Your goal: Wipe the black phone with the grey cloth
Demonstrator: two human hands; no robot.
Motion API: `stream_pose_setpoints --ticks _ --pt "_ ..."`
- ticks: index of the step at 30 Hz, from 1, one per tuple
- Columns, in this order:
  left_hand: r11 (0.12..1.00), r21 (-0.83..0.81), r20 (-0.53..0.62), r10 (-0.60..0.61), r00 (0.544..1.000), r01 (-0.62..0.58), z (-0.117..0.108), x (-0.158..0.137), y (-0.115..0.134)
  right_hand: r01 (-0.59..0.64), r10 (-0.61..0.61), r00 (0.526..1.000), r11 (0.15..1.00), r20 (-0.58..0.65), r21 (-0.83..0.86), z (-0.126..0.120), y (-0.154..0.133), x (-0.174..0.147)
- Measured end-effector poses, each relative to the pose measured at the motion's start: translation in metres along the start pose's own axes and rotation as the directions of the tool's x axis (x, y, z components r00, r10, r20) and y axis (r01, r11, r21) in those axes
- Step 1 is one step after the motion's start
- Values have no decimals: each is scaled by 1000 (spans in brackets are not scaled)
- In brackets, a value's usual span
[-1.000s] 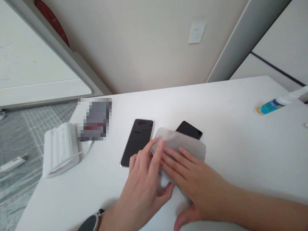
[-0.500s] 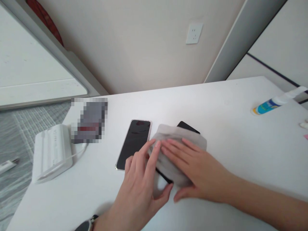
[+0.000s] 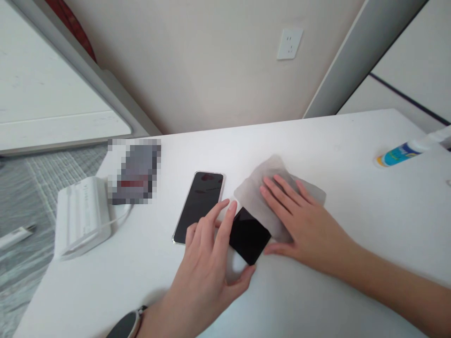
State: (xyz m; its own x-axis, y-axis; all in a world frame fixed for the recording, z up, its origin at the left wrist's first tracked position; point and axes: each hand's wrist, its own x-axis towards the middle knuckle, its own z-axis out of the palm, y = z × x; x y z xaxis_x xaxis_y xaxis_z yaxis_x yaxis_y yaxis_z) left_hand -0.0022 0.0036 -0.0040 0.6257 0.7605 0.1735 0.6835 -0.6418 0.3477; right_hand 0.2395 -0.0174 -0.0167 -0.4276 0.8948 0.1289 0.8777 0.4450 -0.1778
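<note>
A black phone [image 3: 248, 234] lies face up on the white table [image 3: 352, 225], its far half hidden under a grey cloth [image 3: 253, 188]. My right hand [image 3: 303, 220] lies flat on the cloth, fingers spread, pressing it onto the phone. My left hand [image 3: 207, 267] steadies the phone's near end, fingertips on its left edge and thumb at its near corner. A second dark-screened phone [image 3: 199, 206] with a light rim lies just left of my left fingers.
A white power strip [image 3: 81, 216] with a cable sits at the table's left edge beside a blurred-out object [image 3: 134, 171]. A blue-and-white spray bottle [image 3: 405, 151] lies at the far right. A wall socket [image 3: 289, 43] is on the wall behind.
My right hand has slid the cloth away from me along the black phone, uncovering the phone's near half. My left hand stays at the phone's near end.
</note>
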Motion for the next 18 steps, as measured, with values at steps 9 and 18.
stream_pose_setpoints --ticks 9,18 --pt "1000 -11 8 -6 1000 6 -2 1 1 18 -18 1000 1000 25 5 -3 8 -1" --pt "1000 -12 21 7 1000 -6 -3 2 2 269 -279 958 956 73 117 -2 -2 -3"
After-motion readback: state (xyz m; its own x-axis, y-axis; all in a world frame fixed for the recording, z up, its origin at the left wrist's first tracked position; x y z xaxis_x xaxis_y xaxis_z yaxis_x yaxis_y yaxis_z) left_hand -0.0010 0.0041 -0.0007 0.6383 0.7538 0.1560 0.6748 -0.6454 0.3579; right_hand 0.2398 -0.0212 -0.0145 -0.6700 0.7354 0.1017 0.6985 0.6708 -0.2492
